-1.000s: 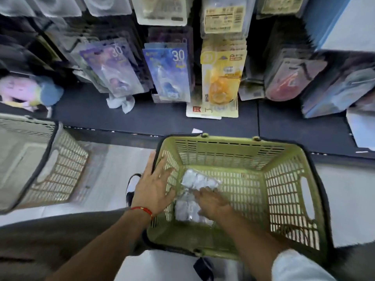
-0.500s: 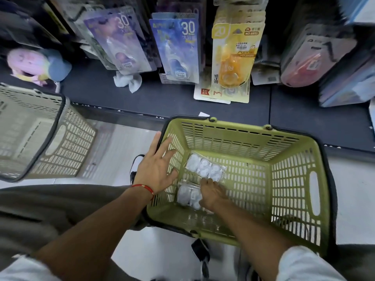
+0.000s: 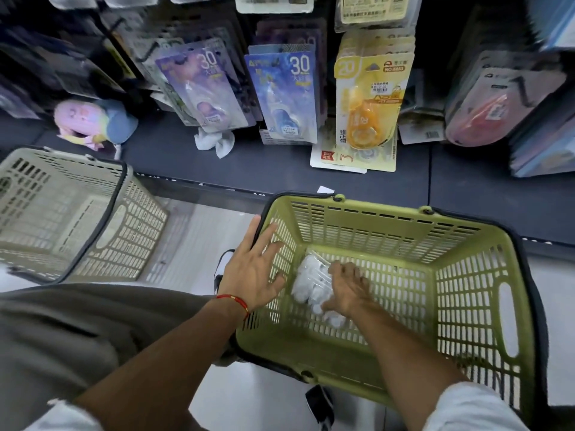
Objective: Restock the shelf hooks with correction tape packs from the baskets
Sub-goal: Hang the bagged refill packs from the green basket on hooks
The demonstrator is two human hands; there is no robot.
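The right hand was down inside the green basket. It lay flat on top of the clear packs at the bottom of the basket, near the left wall. The fingers pointed away from the person and looked mostly straight, pressing on the packs. The picture was blurry there, so I could not tell if any finger curled under a pack. Most of the packs stuck out to the left of the hand, and a bit showed below the thumb.

The left hand was open with its fingers spread wide. It rested over the left rim of the green basket, fingertips just inside the wall. It held nothing. A red string went round that wrist.

The green basket stood on the floor in front of the dark shelf. A grey basket stood to the left, well apart from the hands.

Above the shelf, packs hung on hooks: a purple pack, a blue pack and a yellow pack. A soft pink toy lay on the shelf at the left
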